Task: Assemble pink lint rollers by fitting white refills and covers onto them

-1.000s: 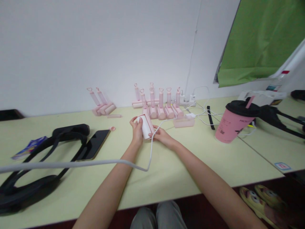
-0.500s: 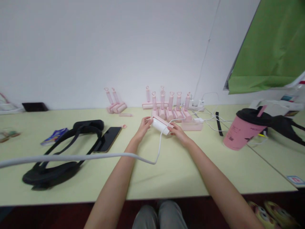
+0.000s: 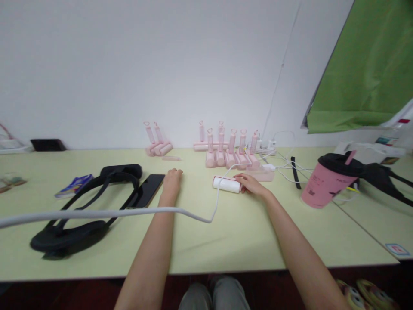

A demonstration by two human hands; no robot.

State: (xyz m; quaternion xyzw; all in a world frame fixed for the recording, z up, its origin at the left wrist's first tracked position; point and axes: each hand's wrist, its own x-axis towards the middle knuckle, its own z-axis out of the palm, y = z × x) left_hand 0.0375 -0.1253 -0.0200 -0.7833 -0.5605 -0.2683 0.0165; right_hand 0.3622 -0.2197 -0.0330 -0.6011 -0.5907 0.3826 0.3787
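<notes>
A white lint roller [image 3: 226,184] with a pink-red rim lies on its side on the pale green table [image 3: 206,245]. My right hand [image 3: 251,184] is at its right end, fingers touching the roll, though the grip is hard to judge. A thin white cable [image 3: 217,202] passes just left of that end. My left hand [image 3: 172,181] rests palm down with nothing in it, near a black phone [image 3: 148,190]. Pink lint rollers with heart-shaped loops stand in a group [image 3: 226,151] behind the white roller, and a smaller group [image 3: 156,141] stands farther left.
A thick grey cable [image 3: 97,213] crosses the table's left side, over a black head strap [image 3: 85,211]. A pink cup [image 3: 324,187], a translucent pink box [image 3: 262,174] and a power strip [image 3: 266,148] with white cables stand on the right.
My left hand has let go of the lint roller and moved left to the table. The roller has come down onto the table, lying lower and nearer me, with my right hand at its end.
</notes>
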